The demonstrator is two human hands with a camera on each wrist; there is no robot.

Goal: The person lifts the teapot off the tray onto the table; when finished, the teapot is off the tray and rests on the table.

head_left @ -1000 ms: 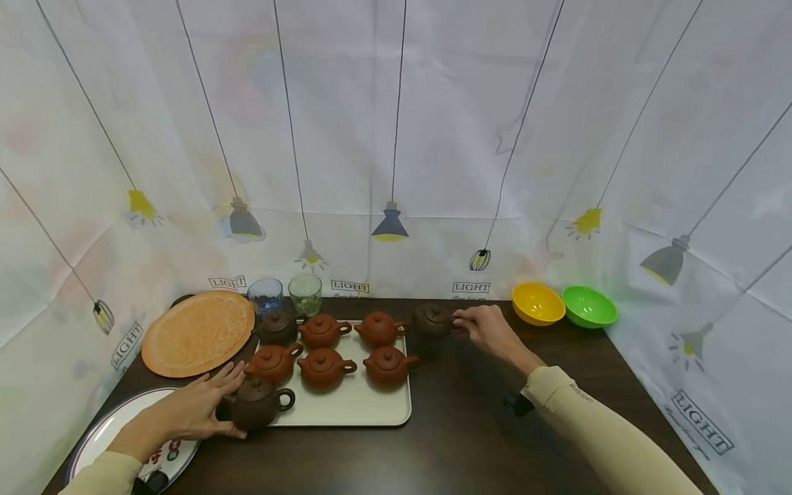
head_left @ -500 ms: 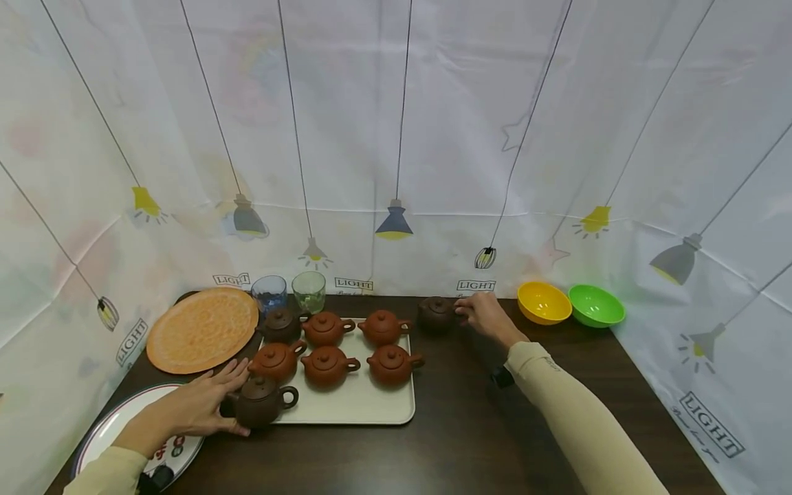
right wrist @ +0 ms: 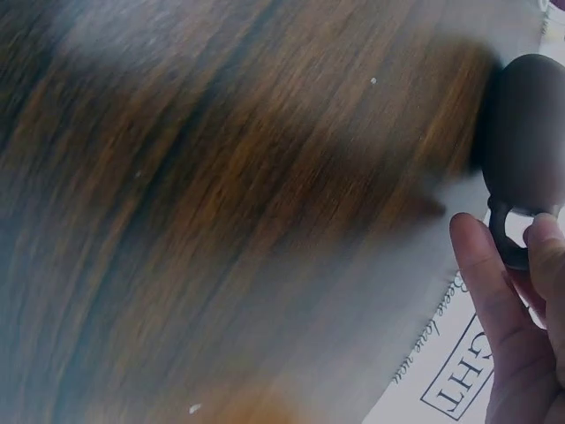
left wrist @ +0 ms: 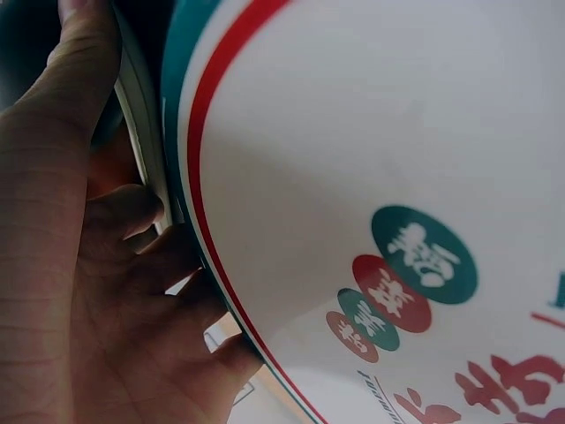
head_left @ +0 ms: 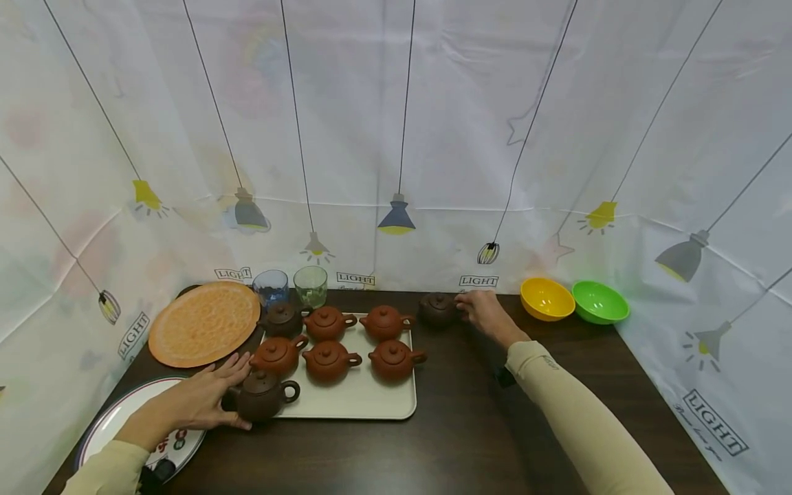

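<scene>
My right hand (head_left: 487, 317) pinches the handle of a dark brown teapot (head_left: 437, 310) between thumb and fingers, behind and right of the cream tray (head_left: 346, 407). In the right wrist view that teapot (right wrist: 530, 132) is at the right edge, its looped handle at my fingertips. My left hand (head_left: 194, 401) lies at the tray's left side with fingers extended, right beside another dark brown teapot (head_left: 258, 397). Several reddish-brown teapots stand on the tray in two rows, among them one at the front right (head_left: 392, 361). A further dark teapot (head_left: 283, 320) sits at its back left corner.
A white plate (head_left: 117, 423) with a coloured rim lies under my left forearm. Behind it is a round tan board (head_left: 204, 324). Blue (head_left: 271, 287) and green (head_left: 311, 286) glasses stand at the back. Yellow (head_left: 547, 299) and green (head_left: 600, 302) bowls stand at the back right.
The view has shifted slightly. My right forearm has swung a little inward, while the hand stays at the dark teapot's handle. The left hand keeps its place beside the tray.
</scene>
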